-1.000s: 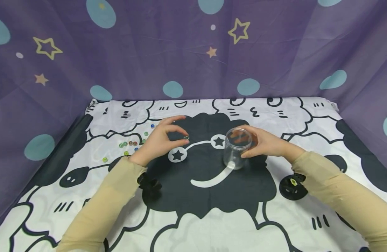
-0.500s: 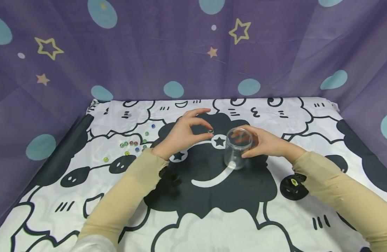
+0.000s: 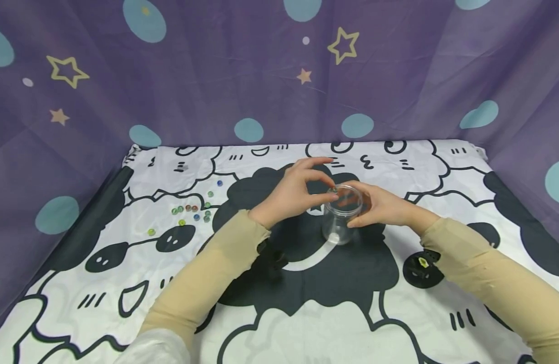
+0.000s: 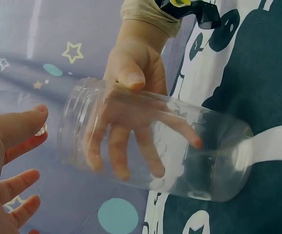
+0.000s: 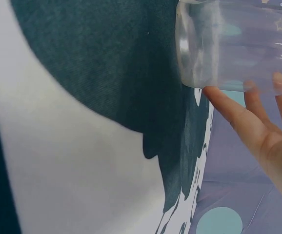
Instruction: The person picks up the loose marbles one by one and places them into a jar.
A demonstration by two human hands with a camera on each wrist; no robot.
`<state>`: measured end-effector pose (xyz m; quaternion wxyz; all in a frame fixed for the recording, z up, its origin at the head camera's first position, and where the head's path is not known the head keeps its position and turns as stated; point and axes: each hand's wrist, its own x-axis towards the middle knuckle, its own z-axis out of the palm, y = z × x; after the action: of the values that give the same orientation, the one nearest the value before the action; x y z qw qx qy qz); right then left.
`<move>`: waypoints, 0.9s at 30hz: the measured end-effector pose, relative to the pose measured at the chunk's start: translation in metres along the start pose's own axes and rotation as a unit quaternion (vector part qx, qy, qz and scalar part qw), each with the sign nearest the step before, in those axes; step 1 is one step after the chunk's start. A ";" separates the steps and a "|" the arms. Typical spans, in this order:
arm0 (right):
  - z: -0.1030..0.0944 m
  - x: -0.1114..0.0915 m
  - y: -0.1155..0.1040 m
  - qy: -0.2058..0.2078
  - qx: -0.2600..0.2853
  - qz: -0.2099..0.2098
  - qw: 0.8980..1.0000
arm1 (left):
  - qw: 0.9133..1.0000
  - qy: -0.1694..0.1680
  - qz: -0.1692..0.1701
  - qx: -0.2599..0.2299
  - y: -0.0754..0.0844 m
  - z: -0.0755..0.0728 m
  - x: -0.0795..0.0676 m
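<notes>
My left hand (image 3: 294,196) pinches a small clear glass marble (image 3: 334,190) between thumb and forefinger, right at the rim of a clear plastic jar (image 3: 336,227). In the left wrist view the marble (image 4: 42,129) shows partly behind the thumb, just outside the jar's open mouth. The jar is upright on the black patch of the cloth, and nothing shows inside it. My right hand (image 3: 384,205) grips the jar from its right side, thumb toward me. Its fingers are wrapped round the far wall and visible through the plastic (image 4: 170,146).
Several loose marbles, among them green ones (image 3: 174,211), reddish ones (image 3: 191,208), blue ones (image 3: 196,217) and yellow ones (image 3: 151,232), lie on the left of the cartoon-print cloth (image 3: 334,333). A purple curtain (image 3: 270,86) hangs behind the table.
My left hand has carried the marble rightward from the left middle of the cloth to the jar's mouth. The right hand and jar have stayed in place.
</notes>
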<state>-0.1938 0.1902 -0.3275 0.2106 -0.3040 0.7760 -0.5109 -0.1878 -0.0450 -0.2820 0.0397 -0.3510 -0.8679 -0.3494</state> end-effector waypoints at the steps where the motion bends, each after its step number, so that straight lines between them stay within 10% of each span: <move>1: 0.000 0.000 0.000 0.000 -0.002 0.002 1.000 | 1.000 -0.003 -0.001 0.001 0.001 0.001 0.001; 27: 0.000 0.001 0.002 0.006 -0.015 0.000 1.000 | 1.000 -0.018 -0.010 0.018 -0.003 0.006 -0.001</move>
<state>-0.1947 0.1904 -0.3290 0.2015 -0.3037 0.7849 -0.5011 -0.1877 -0.0434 -0.2889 0.0271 -0.3476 -0.8781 -0.3276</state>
